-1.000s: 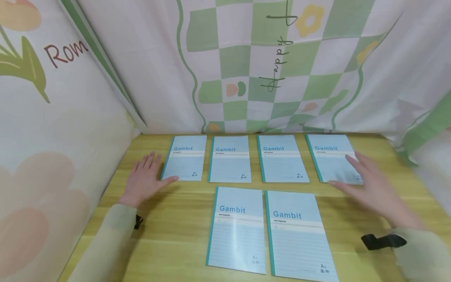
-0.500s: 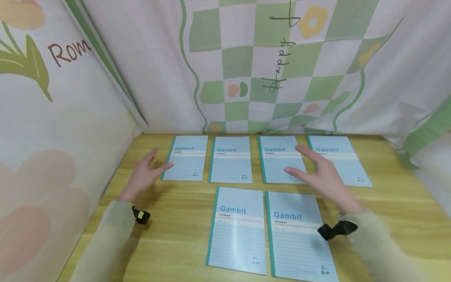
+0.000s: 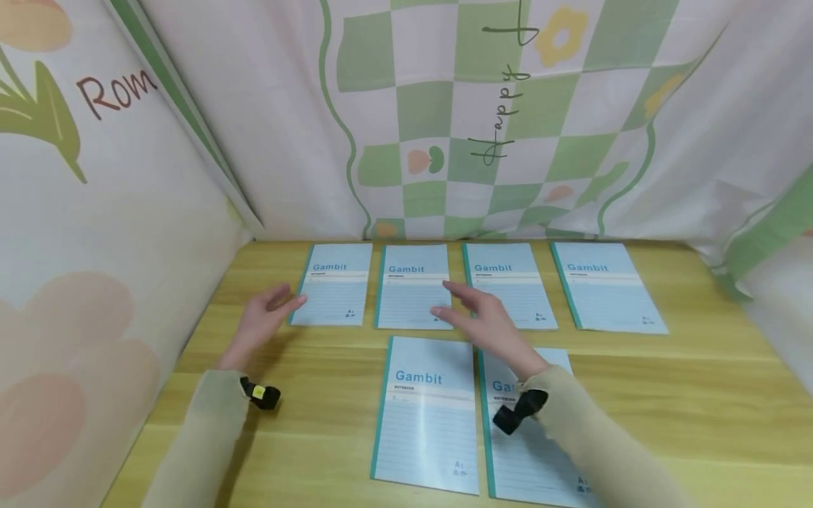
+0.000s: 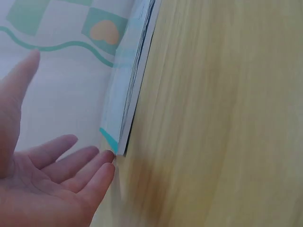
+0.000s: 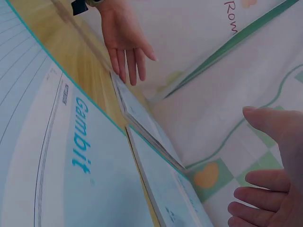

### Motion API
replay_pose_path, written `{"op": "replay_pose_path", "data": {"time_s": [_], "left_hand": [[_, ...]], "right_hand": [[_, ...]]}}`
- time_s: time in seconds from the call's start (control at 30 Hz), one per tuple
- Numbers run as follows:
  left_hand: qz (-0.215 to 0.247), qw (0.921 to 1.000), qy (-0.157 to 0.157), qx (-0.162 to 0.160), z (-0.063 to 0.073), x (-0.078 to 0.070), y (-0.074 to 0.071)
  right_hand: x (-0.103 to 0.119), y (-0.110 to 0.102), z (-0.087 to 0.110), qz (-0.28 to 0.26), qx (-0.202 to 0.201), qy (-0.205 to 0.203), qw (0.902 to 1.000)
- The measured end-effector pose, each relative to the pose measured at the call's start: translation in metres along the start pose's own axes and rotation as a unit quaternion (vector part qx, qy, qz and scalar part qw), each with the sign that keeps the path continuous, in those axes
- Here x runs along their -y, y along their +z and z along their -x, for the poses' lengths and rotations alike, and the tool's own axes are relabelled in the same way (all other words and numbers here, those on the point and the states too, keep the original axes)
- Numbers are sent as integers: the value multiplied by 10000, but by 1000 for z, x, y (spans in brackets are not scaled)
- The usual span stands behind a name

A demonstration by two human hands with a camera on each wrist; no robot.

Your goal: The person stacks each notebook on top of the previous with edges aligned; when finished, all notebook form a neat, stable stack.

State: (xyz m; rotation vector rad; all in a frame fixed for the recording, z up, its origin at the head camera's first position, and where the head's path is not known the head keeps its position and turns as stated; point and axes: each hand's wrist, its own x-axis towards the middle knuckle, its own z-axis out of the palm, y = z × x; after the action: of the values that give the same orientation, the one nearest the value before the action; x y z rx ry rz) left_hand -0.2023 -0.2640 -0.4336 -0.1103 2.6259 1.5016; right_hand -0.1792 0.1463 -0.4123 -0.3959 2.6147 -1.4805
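Observation:
My left hand (image 3: 260,323) is held beside the leftmost back-row notebook (image 3: 336,293), its thumb overlapping the cover's left edge in the head view. Relaxed fingers near that notebook's corner show in the left wrist view, gripping nothing. My right hand (image 3: 488,326) hovers over the gap between the second notebook (image 3: 409,296) and the third notebook (image 3: 511,282), fingers loosely extended and holding nothing. All are light blue Gambit notebooks with teal spines. At the back right lies another notebook (image 3: 610,296). Nearer are a front-left notebook (image 3: 422,423) and a front-right notebook (image 3: 530,458), partly hidden by my right wrist.
The notebooks lie flat on a wooden table (image 3: 305,430). A white curtain with green checks (image 3: 425,113) hangs along the table's back edge. On the left stands a flower-printed cloth (image 3: 95,233).
My right hand has moved left, from the rightmost back notebook past the third towards the second. My left hand stays by the leftmost notebook but has turned onto its side. The notebooks look unmoved.

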Motion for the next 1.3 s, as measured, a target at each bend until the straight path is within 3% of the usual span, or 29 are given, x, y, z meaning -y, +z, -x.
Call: {"op": "replay_pose_path", "data": {"time_s": [0.2,0.57,0.73,0.9,1.07,1.3], "left_hand": [[115,9993,-359,-52,0,2,7],[124,9985,-524,41,2,-4,6],[180,9987,-455,108,0,-3,4],[230,9987,-436,164,0,-4,2],[194,9988,-417,165,1,-6,2],[509,9969,-578,-185,-2,-8,4]], "right_hand": [[10,34,-16,-458,288,169,9984],[32,84,-50,-781,646,481,9937],[38,101,-58,-993,756,622,9902],[45,113,-59,-1143,855,714,9872],[52,119,-57,-1365,854,1087,9809],[53,123,-55,-1740,792,1242,9737]]}}
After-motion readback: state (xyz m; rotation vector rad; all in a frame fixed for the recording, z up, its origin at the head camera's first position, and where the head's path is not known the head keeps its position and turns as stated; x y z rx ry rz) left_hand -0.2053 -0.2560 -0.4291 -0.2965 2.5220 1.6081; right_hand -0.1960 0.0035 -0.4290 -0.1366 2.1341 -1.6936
